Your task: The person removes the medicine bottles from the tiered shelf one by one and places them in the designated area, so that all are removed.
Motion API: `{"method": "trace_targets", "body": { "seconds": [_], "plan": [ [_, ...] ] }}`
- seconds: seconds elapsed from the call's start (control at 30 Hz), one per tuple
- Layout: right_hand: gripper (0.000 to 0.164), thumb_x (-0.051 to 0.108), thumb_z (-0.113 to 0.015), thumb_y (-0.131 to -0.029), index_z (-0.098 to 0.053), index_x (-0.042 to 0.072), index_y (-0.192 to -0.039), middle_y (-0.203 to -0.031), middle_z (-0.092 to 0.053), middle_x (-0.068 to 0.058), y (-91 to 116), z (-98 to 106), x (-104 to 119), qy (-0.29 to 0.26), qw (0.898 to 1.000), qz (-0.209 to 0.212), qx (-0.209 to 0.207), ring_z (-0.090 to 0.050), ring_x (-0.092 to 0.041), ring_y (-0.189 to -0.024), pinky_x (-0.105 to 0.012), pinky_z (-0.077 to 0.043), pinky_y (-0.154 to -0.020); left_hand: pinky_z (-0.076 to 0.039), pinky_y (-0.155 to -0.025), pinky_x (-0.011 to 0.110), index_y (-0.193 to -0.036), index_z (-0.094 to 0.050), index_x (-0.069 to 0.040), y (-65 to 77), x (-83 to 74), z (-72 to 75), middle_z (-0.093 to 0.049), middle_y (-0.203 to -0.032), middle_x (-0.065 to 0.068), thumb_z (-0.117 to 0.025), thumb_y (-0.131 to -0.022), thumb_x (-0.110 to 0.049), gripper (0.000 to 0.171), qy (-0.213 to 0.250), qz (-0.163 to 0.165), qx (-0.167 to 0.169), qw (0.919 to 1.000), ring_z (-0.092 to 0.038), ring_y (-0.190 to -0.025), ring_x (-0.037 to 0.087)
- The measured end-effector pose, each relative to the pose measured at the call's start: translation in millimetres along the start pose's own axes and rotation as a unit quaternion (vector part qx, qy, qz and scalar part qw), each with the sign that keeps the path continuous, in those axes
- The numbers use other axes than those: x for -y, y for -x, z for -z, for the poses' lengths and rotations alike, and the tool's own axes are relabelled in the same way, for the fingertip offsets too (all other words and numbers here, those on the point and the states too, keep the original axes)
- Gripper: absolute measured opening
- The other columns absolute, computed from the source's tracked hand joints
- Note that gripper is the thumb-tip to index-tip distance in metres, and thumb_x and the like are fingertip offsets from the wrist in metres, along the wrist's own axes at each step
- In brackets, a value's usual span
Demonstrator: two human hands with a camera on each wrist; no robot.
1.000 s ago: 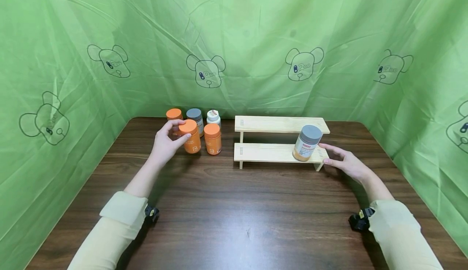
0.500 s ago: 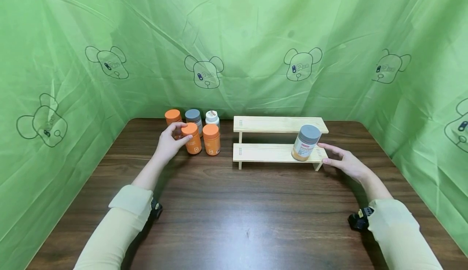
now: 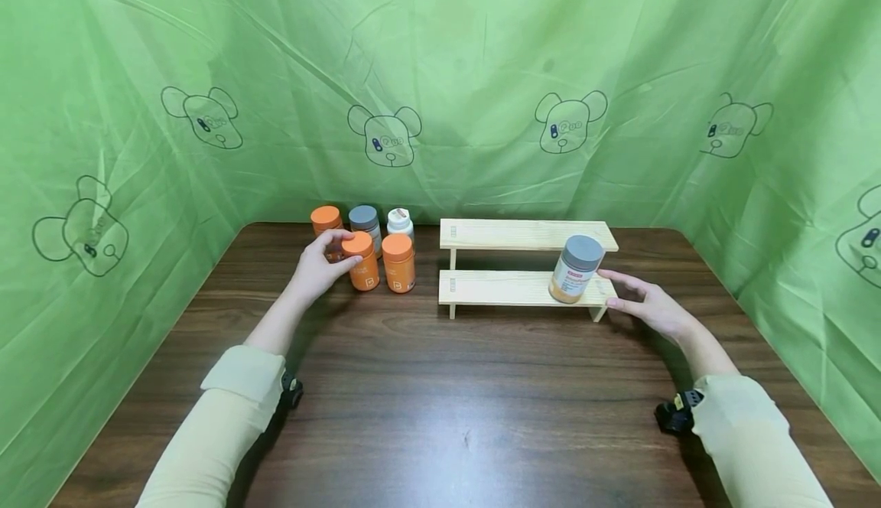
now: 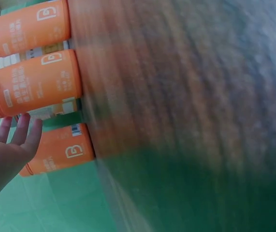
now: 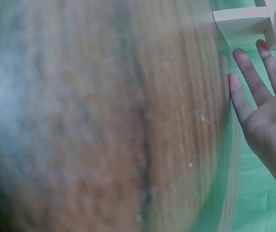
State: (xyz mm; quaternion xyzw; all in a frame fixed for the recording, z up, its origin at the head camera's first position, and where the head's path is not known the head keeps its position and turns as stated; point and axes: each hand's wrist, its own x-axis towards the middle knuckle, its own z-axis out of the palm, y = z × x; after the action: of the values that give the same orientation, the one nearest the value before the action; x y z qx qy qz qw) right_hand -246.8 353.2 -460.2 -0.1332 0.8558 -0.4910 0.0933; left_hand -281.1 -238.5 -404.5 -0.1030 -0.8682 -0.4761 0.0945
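My left hand [image 3: 320,265] holds an orange bottle [image 3: 365,269] by its lid, thumb at the near side and index finger at the far side. In the left wrist view the other fingers lie beside that bottle [image 4: 37,86]. A second orange bottle [image 3: 399,267] stands just to its right. My right hand [image 3: 650,305] touches the right end of the lower shelf of the wooden stand [image 3: 499,288] with thumb and index finger; in the right wrist view its fingers are straight and spread. On that shelf, near this hand, stands a grey-lidded jar [image 3: 577,269].
Behind the held bottle stand another orange bottle [image 3: 326,218], a grey-lidded jar [image 3: 365,219] and a white bottle [image 3: 400,222]. The upper shelf [image 3: 526,234] rises behind the lower one. A green cloth [image 3: 475,164] surrounds the dark wooden table [image 3: 440,393].
My left hand has shifted the orange bottle slightly to the right, closer to the second orange bottle. In the last half second there is hardly any motion. The right hand stays at the shelf's end.
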Motion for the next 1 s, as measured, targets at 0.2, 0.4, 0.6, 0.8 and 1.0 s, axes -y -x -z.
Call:
{"method": "trace_targets", "body": {
  "seconds": [0.2,0.4,0.6,0.8,1.0],
  "plan": [
    [0.061,0.020,-0.064,-0.091,-0.037,0.014,-0.145,-0.150,-0.032,-0.017,-1,0,-2,0.006,1.000,0.000,-0.004,-0.020,-0.037,-0.137,-0.064,-0.016,-0.106,-0.040,-0.100,0.050,-0.130,-0.051,-0.012,0.4,-17.3,5.1,-0.053,-0.132,0.011,-0.071,-0.085,-0.025,0.050,-0.002,-0.006,0.005,1.0000,-0.048,-0.120,0.028],
    [0.061,0.020,-0.064,-0.091,-0.037,0.013,-0.145,-0.151,-0.031,-0.017,-1,0,-2,0.009,1.000,-0.002,-0.003,-0.018,-0.038,-0.138,-0.064,-0.014,-0.107,-0.038,-0.103,0.051,-0.132,-0.051,-0.013,-2.8,-38.8,5.9,-0.050,-0.134,0.014,-0.073,-0.083,-0.027,0.056,0.001,-0.003,0.015,0.9999,-0.045,-0.125,0.031],
    [0.061,0.020,-0.063,-0.091,-0.036,0.012,-0.146,-0.151,-0.029,-0.019,-2,2,-6,0.014,1.000,-0.006,-0.004,-0.016,-0.041,-0.138,-0.066,-0.012,-0.106,-0.033,-0.107,0.051,-0.133,-0.051,-0.015,-3.3,-65.8,-1.6,-0.050,-0.136,0.011,-0.074,-0.083,-0.026,0.056,0.014,-0.029,0.037,0.9988,-0.042,-0.130,0.029],
    [0.061,0.021,-0.063,-0.091,-0.036,0.014,-0.146,-0.151,-0.030,-0.017,-2,1,-4,0.009,1.000,-0.002,-0.001,-0.017,-0.038,-0.138,-0.065,-0.013,-0.107,-0.030,-0.108,0.052,-0.133,-0.050,-0.021,-2.4,-95.1,-10.8,-0.047,-0.139,0.002,-0.073,-0.082,-0.033,0.057,0.013,-0.028,0.064,0.9975,-0.039,-0.131,0.025],
    [0.061,0.020,-0.063,-0.091,-0.036,0.014,-0.146,-0.151,-0.031,-0.017,-1,1,-1,0.002,1.000,0.004,0.004,-0.019,-0.037,-0.138,-0.063,-0.016,-0.107,-0.032,-0.108,0.046,-0.134,-0.050,-0.023,-8.9,-117.5,-23.1,-0.049,-0.138,-0.001,-0.073,-0.082,-0.032,0.057,0.023,-0.048,0.084,0.9951,-0.039,-0.132,0.019]
  ]
}}
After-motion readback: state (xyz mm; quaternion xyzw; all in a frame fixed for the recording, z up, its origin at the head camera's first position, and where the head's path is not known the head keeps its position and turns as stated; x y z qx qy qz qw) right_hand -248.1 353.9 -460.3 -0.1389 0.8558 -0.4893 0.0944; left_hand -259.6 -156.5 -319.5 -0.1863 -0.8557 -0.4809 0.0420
